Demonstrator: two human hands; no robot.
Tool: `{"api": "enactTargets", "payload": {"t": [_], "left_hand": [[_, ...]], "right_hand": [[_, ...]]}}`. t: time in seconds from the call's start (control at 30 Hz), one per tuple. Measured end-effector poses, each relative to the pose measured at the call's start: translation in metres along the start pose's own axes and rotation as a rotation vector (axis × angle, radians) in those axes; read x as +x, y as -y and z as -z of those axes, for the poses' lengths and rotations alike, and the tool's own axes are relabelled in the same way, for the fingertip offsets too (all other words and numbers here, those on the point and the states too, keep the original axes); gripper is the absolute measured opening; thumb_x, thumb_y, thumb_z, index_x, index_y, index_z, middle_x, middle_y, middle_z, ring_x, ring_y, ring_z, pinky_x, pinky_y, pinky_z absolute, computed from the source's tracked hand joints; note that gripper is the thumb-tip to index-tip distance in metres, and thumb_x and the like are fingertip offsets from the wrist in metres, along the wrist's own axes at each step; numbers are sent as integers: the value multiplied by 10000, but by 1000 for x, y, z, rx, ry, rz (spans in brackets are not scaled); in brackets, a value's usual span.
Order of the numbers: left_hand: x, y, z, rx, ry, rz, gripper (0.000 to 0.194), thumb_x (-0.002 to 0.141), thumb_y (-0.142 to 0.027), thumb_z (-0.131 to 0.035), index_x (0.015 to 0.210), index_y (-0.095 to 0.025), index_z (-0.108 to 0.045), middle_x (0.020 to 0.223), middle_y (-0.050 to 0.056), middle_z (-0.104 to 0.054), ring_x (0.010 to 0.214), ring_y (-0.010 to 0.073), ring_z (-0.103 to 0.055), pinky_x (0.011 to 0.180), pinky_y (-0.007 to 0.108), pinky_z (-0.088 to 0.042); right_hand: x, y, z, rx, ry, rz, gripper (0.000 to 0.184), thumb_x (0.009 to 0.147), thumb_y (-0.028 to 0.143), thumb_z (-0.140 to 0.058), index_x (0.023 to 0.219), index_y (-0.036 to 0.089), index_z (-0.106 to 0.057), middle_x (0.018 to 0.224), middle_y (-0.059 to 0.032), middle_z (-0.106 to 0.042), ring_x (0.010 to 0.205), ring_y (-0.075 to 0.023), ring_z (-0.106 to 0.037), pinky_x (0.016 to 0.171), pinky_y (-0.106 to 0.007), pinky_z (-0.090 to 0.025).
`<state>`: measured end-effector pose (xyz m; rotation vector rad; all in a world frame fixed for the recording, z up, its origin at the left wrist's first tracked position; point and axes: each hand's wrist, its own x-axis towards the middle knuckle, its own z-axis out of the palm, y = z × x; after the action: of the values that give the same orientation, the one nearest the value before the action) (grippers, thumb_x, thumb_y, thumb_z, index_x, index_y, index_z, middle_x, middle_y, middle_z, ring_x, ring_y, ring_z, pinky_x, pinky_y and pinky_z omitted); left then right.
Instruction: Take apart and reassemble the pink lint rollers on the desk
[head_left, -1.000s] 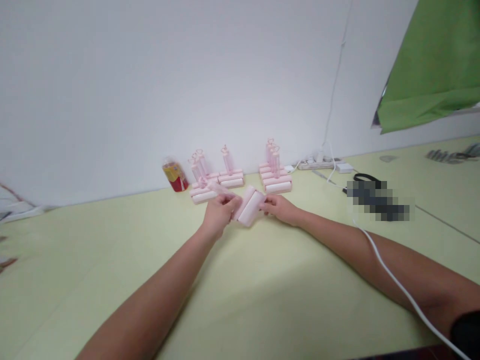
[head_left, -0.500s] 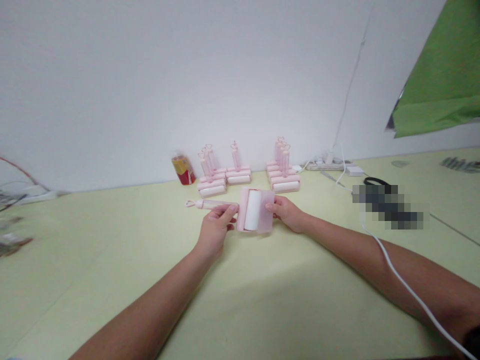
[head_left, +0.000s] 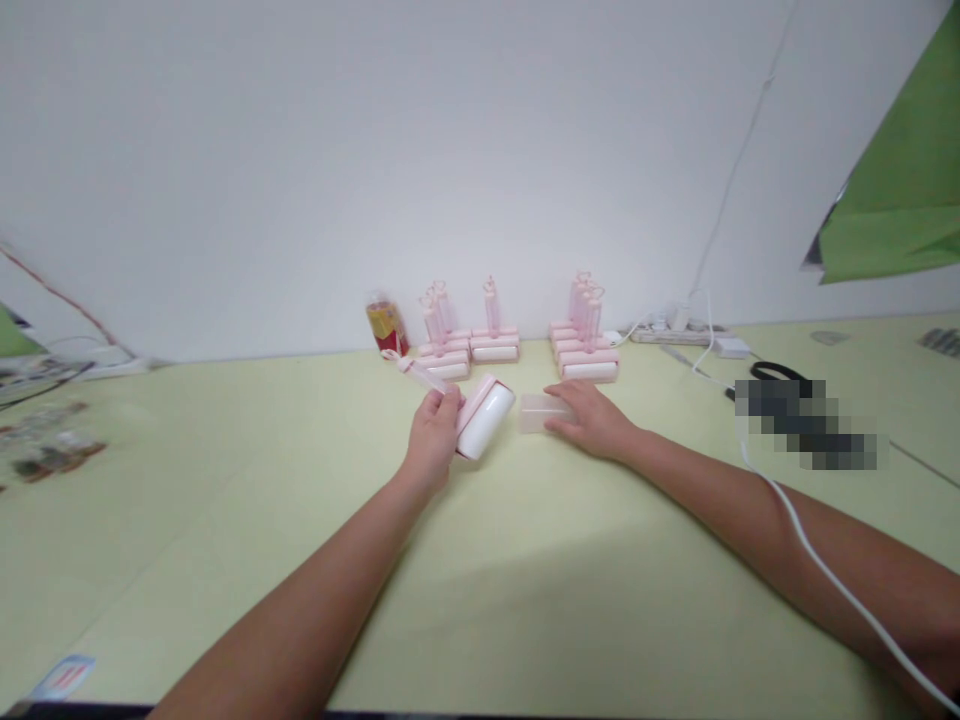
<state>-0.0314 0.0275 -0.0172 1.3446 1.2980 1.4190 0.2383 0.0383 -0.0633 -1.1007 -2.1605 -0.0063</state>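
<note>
My left hand (head_left: 433,432) is closed round the handle of a pink lint roller (head_left: 486,420), near where it meets the head. The roller's white sheet faces me, uncovered, and its handle slants up to the left. To the right, my right hand (head_left: 589,415) grips a translucent pink cover (head_left: 534,413) between thumb and fingers, low at the table surface. A small gap separates the cover from the roller. Behind my hands, more pink lint rollers stand handle up: a group on the left (head_left: 448,365), one in the middle (head_left: 495,346) and a group on the right (head_left: 589,365).
A red and yellow container (head_left: 387,326) stands by the wall. At the back right lie a power strip (head_left: 675,333), a white adapter (head_left: 731,347) and a black strap (head_left: 780,375). A white cable (head_left: 806,545) runs over my right forearm. A blurred clear bag (head_left: 56,445) lies far left.
The cover has come off the roller head and moved right and down to the table in my right hand. The roller has tilted in my left hand. The view has shifted slightly.
</note>
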Motion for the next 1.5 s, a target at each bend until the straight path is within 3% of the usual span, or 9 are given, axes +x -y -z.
{"api": "enactTargets", "payload": {"t": [0.13, 0.27, 0.7, 0.9, 1.07, 1.27, 1.4, 1.5], "left_hand": [[-7, -1, -5, 38, 71, -32, 381, 841, -553, -556, 791, -175, -568, 692, -22, -550, 620, 123, -469, 592, 237, -368], [-10, 0, -6, 65, 105, -36, 379, 839, -545, -555, 774, -173, -574, 670, -25, -543, 604, 122, -456, 593, 238, -365], [-13, 0, -8, 47, 144, -36, 381, 849, -545, -554, 782, -170, -564, 687, -26, -528, 625, 119, -448, 599, 234, -357], [-12, 2, -7, 74, 141, -45, 401, 844, -564, -550, 770, -170, -569, 678, -25, -529, 620, 122, -448, 591, 233, -353], [-14, 0, -7, 60, 148, -27, 407, 836, -576, -554, 779, -173, -564, 672, -31, -519, 616, 120, -441, 578, 229, -341], [-16, -2, -10, 4, 134, 9, 410, 811, -582, -578, 775, -174, -566, 690, -23, -543, 622, 125, -467, 596, 239, -370], [-20, -6, -14, -123, 173, -10, 398, 814, -580, -586, 835, -183, -558, 784, -3, -596, 688, 136, -525, 631, 238, -421], [-28, -8, -18, -218, 263, -46, 395, 855, -579, -549, 893, -186, -560, 903, 26, -633, 790, 152, -568, 712, 255, -466]], "right_hand": [[1, -5, 1, 11, 8, 14, 381, 827, 277, -605, 1193, 170, -594, 1151, -120, -620, 1083, -278, -538, 990, -442, -410], [1, -9, 0, -27, 1, -7, 411, 776, 204, -579, 1183, 160, -603, 1171, -111, -621, 1085, -275, -527, 999, -424, -387], [4, -9, 5, -378, -45, -370, 375, 744, 165, -537, 1106, 180, -633, 1133, -116, -637, 1078, -315, -479, 937, -430, -300], [4, -8, 7, -428, -24, -394, 370, 756, 194, -532, 1116, 165, -613, 1140, -133, -629, 1079, -322, -472, 930, -438, -287], [4, -5, 4, -337, -38, -240, 515, 739, 161, -530, 1253, 149, -559, 1229, -137, -601, 1119, -323, -462, 998, -465, -265], [4, 17, 7, -89, -141, -63, 403, 814, 203, -532, 1212, 168, -592, 1183, -130, -623, 1126, -316, -486, 1027, -489, -306], [2, 42, 9, 204, -68, 0, 382, 890, 369, -563, 1220, 179, -573, 1116, -120, -650, 1033, -275, -554, 933, -435, -417], [0, 58, 0, 528, 8, -80, 397, 888, 478, -571, 1147, 177, -587, 973, -78, -667, 868, -225, -595, 796, -368, -478]]}}
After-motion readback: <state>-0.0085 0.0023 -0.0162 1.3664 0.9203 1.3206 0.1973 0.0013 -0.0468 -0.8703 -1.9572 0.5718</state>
